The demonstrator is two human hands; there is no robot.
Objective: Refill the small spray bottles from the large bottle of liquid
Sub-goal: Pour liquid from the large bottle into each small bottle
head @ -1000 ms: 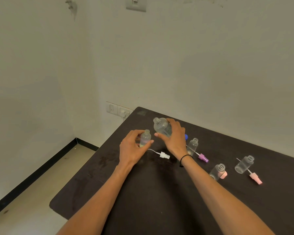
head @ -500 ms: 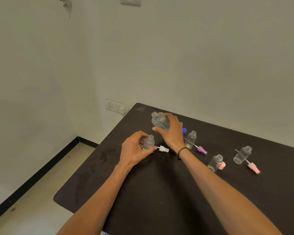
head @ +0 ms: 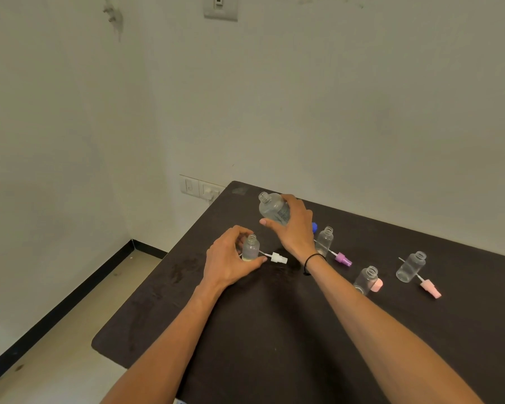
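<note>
Her left hand (head: 231, 258) steadied the open small bottle (head: 250, 248); the right hand (head: 293, 225) clasped the large bottle (head: 273, 207) just above it, needing a slow, mouth-to-mouth tilt.

Both forearms reach forward, bare from the elbow down. The left hand (head: 231, 258) sits low, thumb and fingers curled round a small bottle (head: 250, 248), thumb tip on its near side. The right hand (head: 293, 225) is farther out and higher, wrist bent, back of the hand up, fingers wrapped over the large bottle (head: 273, 207) with the thumb under it. A thin black band (head: 311, 262) circles the right wrist. The hands are close together, not touching.
</note>
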